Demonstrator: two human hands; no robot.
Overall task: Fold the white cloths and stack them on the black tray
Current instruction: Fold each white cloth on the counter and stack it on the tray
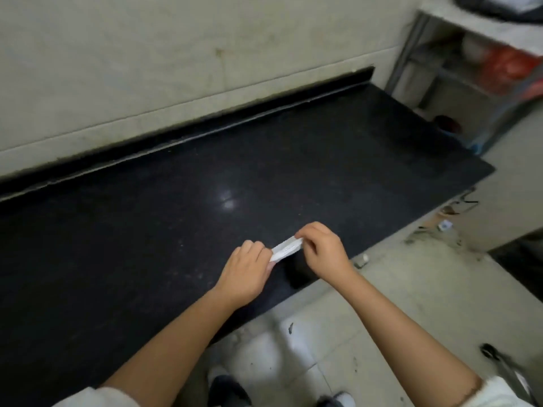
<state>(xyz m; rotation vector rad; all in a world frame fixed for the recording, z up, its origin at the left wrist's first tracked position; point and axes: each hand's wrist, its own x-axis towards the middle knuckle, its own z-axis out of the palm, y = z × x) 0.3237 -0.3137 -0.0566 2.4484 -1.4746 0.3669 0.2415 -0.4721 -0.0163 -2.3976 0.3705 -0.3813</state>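
Observation:
A small white cloth (285,248), folded into a narrow strip, is held just above the near edge of a black stone counter (176,215). My left hand (246,268) pinches its lower left end with curled fingers. My right hand (320,248) pinches the upper right end. Most of the cloth is hidden inside the two hands. No black tray is in view.
A pale wall (176,69) runs behind the counter. A metal shelf unit (458,69) with red and white items stands at the far right. Tiled floor (382,304) with small debris lies below the counter's edge, and my shoes (229,389) show at the bottom.

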